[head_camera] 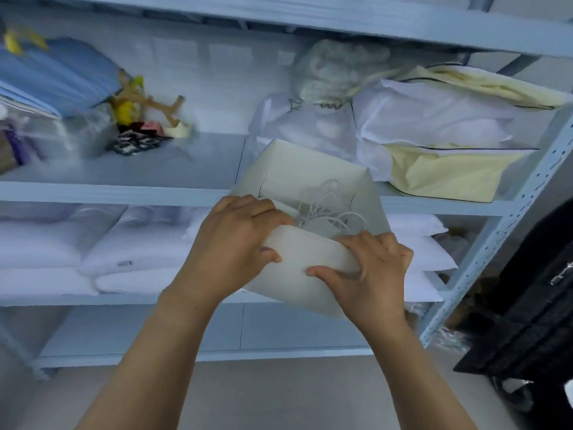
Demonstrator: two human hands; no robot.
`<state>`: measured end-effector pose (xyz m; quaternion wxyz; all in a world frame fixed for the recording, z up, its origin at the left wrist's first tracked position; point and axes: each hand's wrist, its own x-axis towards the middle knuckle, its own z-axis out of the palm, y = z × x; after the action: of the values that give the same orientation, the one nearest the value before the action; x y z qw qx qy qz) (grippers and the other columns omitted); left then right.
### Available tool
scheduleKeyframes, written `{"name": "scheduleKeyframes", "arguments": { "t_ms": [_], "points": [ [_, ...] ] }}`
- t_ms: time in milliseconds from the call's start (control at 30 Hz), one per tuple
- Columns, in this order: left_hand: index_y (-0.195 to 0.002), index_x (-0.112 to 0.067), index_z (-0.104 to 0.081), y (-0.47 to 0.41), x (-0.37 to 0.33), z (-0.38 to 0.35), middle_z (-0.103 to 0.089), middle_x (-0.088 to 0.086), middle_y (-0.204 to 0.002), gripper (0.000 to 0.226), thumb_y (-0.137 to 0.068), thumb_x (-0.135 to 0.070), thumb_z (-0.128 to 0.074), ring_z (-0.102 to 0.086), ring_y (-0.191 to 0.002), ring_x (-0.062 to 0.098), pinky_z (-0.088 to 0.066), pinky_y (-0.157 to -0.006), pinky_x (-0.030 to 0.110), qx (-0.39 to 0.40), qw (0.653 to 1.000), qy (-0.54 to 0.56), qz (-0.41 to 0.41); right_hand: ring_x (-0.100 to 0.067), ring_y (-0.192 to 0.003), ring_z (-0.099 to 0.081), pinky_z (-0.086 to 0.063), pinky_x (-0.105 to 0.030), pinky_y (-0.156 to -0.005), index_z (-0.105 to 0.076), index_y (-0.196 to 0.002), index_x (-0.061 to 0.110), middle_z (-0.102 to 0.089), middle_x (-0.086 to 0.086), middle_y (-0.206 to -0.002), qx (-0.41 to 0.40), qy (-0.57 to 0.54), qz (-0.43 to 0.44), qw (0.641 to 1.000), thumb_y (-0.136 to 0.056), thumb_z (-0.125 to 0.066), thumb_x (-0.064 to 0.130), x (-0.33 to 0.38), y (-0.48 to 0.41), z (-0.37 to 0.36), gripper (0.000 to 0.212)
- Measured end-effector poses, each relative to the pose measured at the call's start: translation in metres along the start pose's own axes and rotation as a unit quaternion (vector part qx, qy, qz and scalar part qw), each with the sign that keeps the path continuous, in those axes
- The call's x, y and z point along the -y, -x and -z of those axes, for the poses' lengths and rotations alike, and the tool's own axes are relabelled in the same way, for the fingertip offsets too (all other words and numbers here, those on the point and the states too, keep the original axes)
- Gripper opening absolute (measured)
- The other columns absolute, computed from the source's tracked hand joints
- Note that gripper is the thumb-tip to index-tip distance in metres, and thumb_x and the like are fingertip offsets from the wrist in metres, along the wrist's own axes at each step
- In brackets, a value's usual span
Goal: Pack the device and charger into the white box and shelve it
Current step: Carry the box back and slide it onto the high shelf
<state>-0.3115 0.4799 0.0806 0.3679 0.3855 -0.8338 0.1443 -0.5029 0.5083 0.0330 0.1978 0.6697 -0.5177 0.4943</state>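
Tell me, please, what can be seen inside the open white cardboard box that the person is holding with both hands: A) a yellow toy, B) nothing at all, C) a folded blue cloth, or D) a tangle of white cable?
D: a tangle of thin white cable lies inside the open white cardboard box, whose near edge the left hand and right hand both hold in a grip.

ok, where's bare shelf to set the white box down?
Best patch: the middle shelf between the patterned pouch on the left and the white bags on the right, just beyond the white box. The bottom shelf looks bare too. The pillow shelf is packed; the right end holds cream storage bags.
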Motion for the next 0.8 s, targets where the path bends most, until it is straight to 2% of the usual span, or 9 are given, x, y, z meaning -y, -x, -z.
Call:
{"name": "scheduleKeyframes", "arguments": {
  "t_ms": [167, 467, 800],
  "points": [
    [-0.091, -0.016, -0.07, -0.02, 0.012, 0.002, -0.069, 0.0, -0.081, 0.049, -0.046, -0.019, -0.089, -0.061, -0.072, 0.027, -0.029, -0.074, 0.027, -0.026, 0.998, -0.051, 0.023, -0.014, -0.08, -0.041, -0.016, -0.023, -0.072, -0.066, -0.081, 0.02, -0.063, 0.006, -0.074, 0.003, -0.01, 0.042, 0.999, -0.051, -0.086, 0.047, -0.01, -0.038, -0.018, 0.045],
    [-0.092, -0.016, -0.069, -0.041, 0.038, 0.023, -0.069, 0.001, -0.082, 0.05, -0.046, -0.022, -0.089, -0.063, -0.074, 0.026, -0.029, -0.073, 0.027, -0.044, 0.994, -0.093, 0.021, -0.013, -0.08, -0.04, -0.014, -0.023, -0.071, -0.065, -0.081, 0.021, -0.064, 0.008, -0.075, 0.002, -0.043, 0.072, 0.996, -0.053, -0.075, 0.055, 0.001, -0.08, -0.041, 0.045],
    [-0.095, -0.014, -0.069, -0.031, 0.102, 0.089, -0.069, 0.001, -0.082, 0.051, -0.049, -0.023, -0.089, -0.063, -0.074, 0.026, -0.03, -0.074, 0.028, -0.095, 0.988, -0.118, -0.012, -0.012, -0.079, -0.04, -0.016, -0.024, -0.073, -0.065, -0.082, 0.02, -0.063, 0.007, -0.075, -0.022, -0.045, 0.113, 0.992, -0.054, -0.074, 0.057, 0.08, -0.121, -0.067, 0.047]
  ]
}}
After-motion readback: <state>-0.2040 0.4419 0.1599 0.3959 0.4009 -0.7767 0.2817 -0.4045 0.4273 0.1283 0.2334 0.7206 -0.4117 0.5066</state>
